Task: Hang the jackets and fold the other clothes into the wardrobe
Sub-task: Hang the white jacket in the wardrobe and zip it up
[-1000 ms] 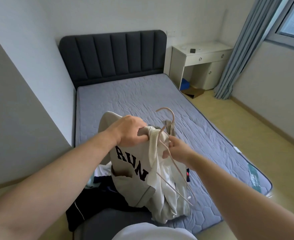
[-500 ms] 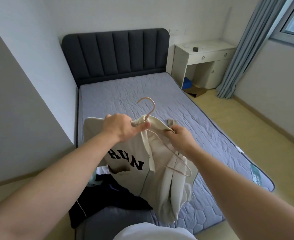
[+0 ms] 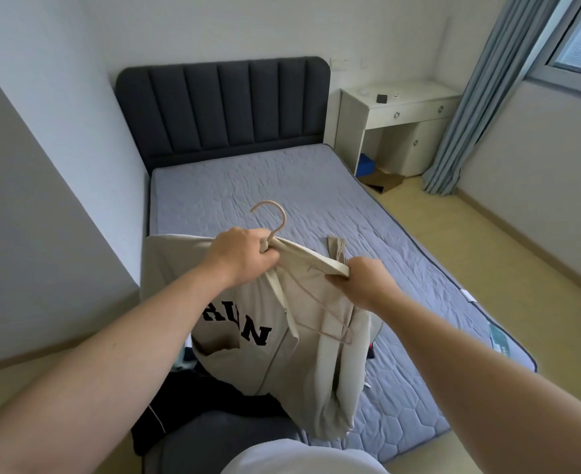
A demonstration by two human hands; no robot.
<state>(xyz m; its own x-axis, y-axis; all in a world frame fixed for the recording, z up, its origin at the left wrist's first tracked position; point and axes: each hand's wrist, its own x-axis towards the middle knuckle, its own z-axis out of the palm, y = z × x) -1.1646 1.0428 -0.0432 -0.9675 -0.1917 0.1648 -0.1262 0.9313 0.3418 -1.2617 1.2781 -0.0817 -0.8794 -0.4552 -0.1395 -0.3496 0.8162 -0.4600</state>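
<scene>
A beige jacket with dark letters on it hangs in the air above the foot of the bed. A thin tan hanger sticks up out of its collar, and its wire frame shows inside the jacket. My left hand grips the collar together with the hanger's neck. My right hand pinches the jacket's front edge and holds it stretched to the right. Under the jacket lie dark clothes in a pile, partly hidden.
The bed's grey mattress stretches ahead to a dark padded headboard. A white desk stands at the back right beside a blue curtain. A grey wall panel runs along the left.
Both hands lifted the jacket and spread it wider. The hanger's hook moved left and now stands upright above my left hand. My right hand shifted out along the jacket's edge.
</scene>
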